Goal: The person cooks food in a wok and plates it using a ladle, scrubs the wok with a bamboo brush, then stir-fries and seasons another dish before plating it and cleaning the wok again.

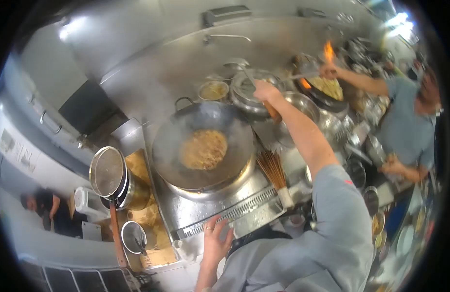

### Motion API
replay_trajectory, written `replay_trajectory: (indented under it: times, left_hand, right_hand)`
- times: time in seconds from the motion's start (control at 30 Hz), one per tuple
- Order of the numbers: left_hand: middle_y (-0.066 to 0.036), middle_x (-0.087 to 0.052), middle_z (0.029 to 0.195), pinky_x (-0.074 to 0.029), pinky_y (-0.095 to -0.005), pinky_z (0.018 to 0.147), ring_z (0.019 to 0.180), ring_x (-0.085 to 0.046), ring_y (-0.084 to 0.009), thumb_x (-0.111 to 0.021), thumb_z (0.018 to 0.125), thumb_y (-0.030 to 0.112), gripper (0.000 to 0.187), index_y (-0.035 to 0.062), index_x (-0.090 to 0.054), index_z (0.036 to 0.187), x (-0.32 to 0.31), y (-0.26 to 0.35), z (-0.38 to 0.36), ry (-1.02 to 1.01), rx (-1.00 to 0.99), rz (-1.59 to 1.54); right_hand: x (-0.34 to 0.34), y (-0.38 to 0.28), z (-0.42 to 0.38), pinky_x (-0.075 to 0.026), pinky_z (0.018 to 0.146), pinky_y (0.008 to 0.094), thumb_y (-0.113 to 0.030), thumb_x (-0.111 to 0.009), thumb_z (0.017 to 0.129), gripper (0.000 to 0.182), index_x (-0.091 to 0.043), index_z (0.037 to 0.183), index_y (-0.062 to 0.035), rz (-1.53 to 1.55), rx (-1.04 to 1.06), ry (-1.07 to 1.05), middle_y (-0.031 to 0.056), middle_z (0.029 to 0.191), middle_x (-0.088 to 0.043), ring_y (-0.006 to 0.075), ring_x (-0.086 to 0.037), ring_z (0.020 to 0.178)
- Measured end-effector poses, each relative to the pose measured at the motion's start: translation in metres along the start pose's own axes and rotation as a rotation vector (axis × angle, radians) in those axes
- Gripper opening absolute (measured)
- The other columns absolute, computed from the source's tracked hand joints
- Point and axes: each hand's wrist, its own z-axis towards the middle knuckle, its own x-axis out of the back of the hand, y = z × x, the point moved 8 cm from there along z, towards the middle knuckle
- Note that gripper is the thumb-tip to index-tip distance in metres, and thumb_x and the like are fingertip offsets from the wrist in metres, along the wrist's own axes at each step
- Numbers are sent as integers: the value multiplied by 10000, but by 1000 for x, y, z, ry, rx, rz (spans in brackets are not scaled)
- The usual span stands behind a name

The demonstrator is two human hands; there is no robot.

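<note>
A large dark wok (171,146) sits on the stove at the centre, with steaming brown food (204,149) in its middle. My right hand (266,92) is closed round the handle of a ladle (237,62), to the right of and beyond the wok, over the metal pots. The ladle's head points away from me. Near the stove's front edge, my left hand (217,242) is raised with its fingers apart and nothing in it. A bamboo brush (272,168) lies right of the wok.
A strainer (108,168) rests on a pot at the left, above a small saucepan (133,237). At the right a co-worker (407,114) handles another wok (322,102) near a flame. Another person (45,209) is at the far left.
</note>
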Motion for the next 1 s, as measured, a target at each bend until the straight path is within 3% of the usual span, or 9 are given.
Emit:
replay_trajectory:
  times: [0.13,0.33,0.4,0.47,0.57,0.63,0.67,0.8,1.0]
  left_hand:
    - [-182,-535,1209,-424,-462,947,1109,-511,-377,-709,776,84,321,38,-631,1084,-17,15,-4,-143,-179,-30]
    - [-138,-592,1133,-442,-431,926,1082,-536,-345,-681,792,65,237,24,-634,1020,-57,37,-21,-511,-355,-137]
    - [-129,-645,1008,-470,-385,876,953,-595,-320,-670,813,78,189,27,-647,993,-71,50,-14,-531,-382,-194]
    - [-128,-665,933,-493,-366,820,859,-629,-296,-660,835,97,168,24,-650,986,-100,56,-8,-600,-348,-235]
    - [-130,-665,811,-502,-333,661,705,-647,-219,-620,897,184,201,23,-649,1014,-187,69,22,-640,-239,-356]
    - [-123,-681,806,-506,-336,661,713,-660,-232,-588,919,233,230,21,-649,982,-255,93,58,-639,-171,-298]
    - [-35,-628,721,-462,-272,590,661,-593,-108,-582,936,244,227,19,-612,951,-299,91,73,-583,-129,-387]
    - [-95,-577,830,-498,-279,505,652,-607,-170,-638,876,156,293,18,-434,1034,-418,75,92,-725,537,-694]
    - [-142,-538,898,-597,-358,585,703,-621,-241,-561,838,-26,203,-9,-411,972,-429,74,100,-505,584,-928]
  right_hand:
    - [-11,-3,-172,-505,825,457,-28,-562,801,699,-254,1424,51,-43,-59,141,284,1029,-630,413,-627,932]
    - [-2,10,-471,-479,864,426,-68,-598,843,690,-277,1452,-27,455,-155,362,253,1190,-577,422,-613,976]
    - [14,22,-546,-502,815,378,-96,-606,856,684,-281,1453,-16,499,-237,329,217,1214,-576,370,-631,930]
    - [23,44,-599,-511,623,323,-117,-586,893,680,-252,1480,-42,727,-724,114,139,996,-621,232,-619,717]
    - [32,64,-619,-347,387,247,-103,-515,946,612,-253,1500,-95,994,-849,104,-15,623,-429,63,-367,439]
    - [20,95,-622,-357,388,253,-110,-516,948,605,-261,1496,-89,999,-794,109,-8,628,-442,71,-376,432]
    - [22,109,-620,-362,388,256,-114,-516,948,601,-265,1494,-85,998,-757,109,-4,631,-448,74,-381,428]
    - [21,131,-614,-379,402,257,-144,-531,945,598,-282,1483,-68,897,-697,8,8,647,-473,84,-441,458]
    - [38,146,-627,-379,380,258,-146,-515,947,594,-270,1483,-66,1046,-734,-131,2,647,-455,88,-432,457]
